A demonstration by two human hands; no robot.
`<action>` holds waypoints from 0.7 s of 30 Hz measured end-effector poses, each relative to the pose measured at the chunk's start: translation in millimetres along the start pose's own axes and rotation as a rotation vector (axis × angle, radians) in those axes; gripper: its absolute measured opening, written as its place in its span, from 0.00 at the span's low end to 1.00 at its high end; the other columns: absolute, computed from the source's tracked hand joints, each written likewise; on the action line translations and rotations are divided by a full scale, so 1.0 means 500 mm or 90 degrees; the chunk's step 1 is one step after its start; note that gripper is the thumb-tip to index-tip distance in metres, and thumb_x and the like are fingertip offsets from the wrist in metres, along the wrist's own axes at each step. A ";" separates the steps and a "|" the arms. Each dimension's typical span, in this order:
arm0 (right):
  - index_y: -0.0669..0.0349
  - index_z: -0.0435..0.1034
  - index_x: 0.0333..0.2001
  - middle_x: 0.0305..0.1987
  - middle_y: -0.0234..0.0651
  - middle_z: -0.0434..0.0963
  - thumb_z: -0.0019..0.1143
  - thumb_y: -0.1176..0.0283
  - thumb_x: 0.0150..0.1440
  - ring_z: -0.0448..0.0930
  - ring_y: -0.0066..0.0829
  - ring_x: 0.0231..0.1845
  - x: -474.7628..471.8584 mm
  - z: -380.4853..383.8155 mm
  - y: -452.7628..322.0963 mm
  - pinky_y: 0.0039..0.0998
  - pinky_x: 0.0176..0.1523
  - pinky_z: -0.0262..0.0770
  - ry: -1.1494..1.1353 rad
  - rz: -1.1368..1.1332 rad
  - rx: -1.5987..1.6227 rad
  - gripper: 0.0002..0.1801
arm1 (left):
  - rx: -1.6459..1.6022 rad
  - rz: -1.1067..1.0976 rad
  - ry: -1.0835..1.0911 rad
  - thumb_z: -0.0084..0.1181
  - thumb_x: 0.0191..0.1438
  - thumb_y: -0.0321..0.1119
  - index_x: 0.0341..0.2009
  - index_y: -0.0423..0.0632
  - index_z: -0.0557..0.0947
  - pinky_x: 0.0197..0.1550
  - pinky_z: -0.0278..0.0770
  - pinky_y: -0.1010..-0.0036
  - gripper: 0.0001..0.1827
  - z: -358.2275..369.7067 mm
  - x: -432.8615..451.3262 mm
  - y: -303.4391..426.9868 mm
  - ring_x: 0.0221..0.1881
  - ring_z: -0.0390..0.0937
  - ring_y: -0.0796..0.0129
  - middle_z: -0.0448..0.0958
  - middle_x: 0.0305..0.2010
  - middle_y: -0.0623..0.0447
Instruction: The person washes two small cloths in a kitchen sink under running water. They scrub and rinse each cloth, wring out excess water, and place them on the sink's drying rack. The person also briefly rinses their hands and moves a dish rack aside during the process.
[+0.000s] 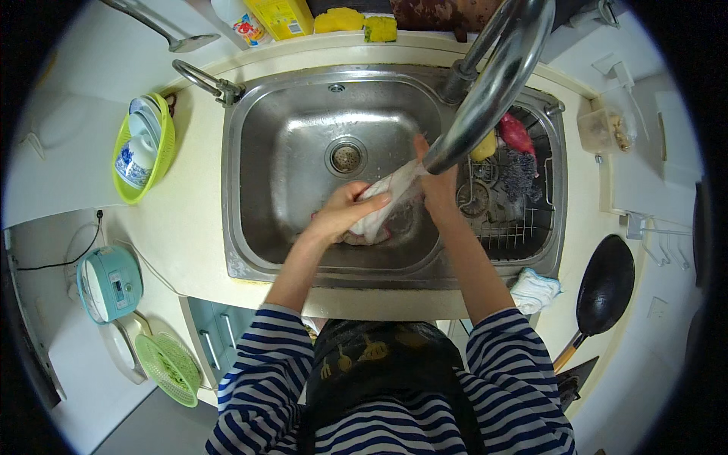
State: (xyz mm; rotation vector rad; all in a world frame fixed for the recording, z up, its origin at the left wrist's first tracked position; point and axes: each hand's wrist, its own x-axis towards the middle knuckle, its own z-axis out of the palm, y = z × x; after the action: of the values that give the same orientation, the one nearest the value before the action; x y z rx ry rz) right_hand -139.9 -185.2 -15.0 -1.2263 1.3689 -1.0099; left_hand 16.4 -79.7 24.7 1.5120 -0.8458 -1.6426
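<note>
A wet white cloth (391,186) with thin reddish lines stretches between my hands over the stainless steel sink (273,159). My left hand (344,211) grips its lower part, the thumb lying across the top. At the cloth's upper end is my right hand (437,185), holding it just under the mouth of the curved metal faucet (500,91). The faucet hides part of that hand. Beneath the cloth, a bunched piece of fabric (364,238) shows near the sink floor. The round drain strainer (346,157) lies beyond my left hand.
Right of the basin, a smaller one with a wire rack (512,233) holds a steel-wool scourer (518,173) and a red item (516,133). A folded white cloth (534,290) rests at the counter edge. A green basket (165,153) of bowls stands left; a wok (606,284) lies right.
</note>
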 end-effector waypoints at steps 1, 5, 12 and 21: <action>0.67 0.70 0.19 0.16 0.33 0.67 0.53 0.66 0.59 0.65 0.26 0.18 -0.006 -0.004 -0.005 0.33 0.24 0.58 0.004 -0.012 0.035 0.18 | -0.061 -0.017 0.013 0.59 0.59 0.48 0.47 0.41 0.78 0.35 0.75 0.76 0.23 -0.009 0.001 -0.011 0.34 0.76 0.74 0.79 0.37 0.53; 0.62 0.72 0.20 0.18 0.26 0.72 0.61 0.62 0.57 0.72 0.23 0.22 -0.087 0.026 -0.054 0.32 0.30 0.68 -0.166 0.046 -0.098 0.18 | -0.446 -0.005 0.026 0.58 0.60 0.45 0.46 0.41 0.78 0.36 0.74 0.76 0.20 0.002 0.047 -0.053 0.35 0.75 0.75 0.79 0.38 0.55; 0.64 0.73 0.21 0.17 0.45 0.75 0.58 0.63 0.56 0.76 0.37 0.18 -0.083 0.071 -0.088 0.38 0.27 0.67 -0.012 -0.055 -0.128 0.17 | -0.472 -0.052 0.243 0.54 0.60 0.44 0.41 0.46 0.80 0.36 0.70 0.74 0.15 0.105 0.060 -0.044 0.33 0.73 0.74 0.78 0.33 0.57; 0.61 0.74 0.20 0.21 0.50 0.76 0.59 0.59 0.53 0.79 0.48 0.22 -0.092 0.054 -0.086 0.41 0.34 0.75 -0.046 -0.004 -0.222 0.18 | -0.448 -0.086 0.249 0.55 0.59 0.41 0.32 0.46 0.80 0.29 0.70 0.73 0.12 0.092 0.065 -0.065 0.28 0.72 0.75 0.78 0.31 0.57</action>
State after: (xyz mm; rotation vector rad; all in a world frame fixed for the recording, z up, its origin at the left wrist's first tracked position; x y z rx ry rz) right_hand -107.1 -144.5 29.4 -1.5083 1.5271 -0.7416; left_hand -33.0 -91.4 -15.5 1.3151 0.0596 -1.4432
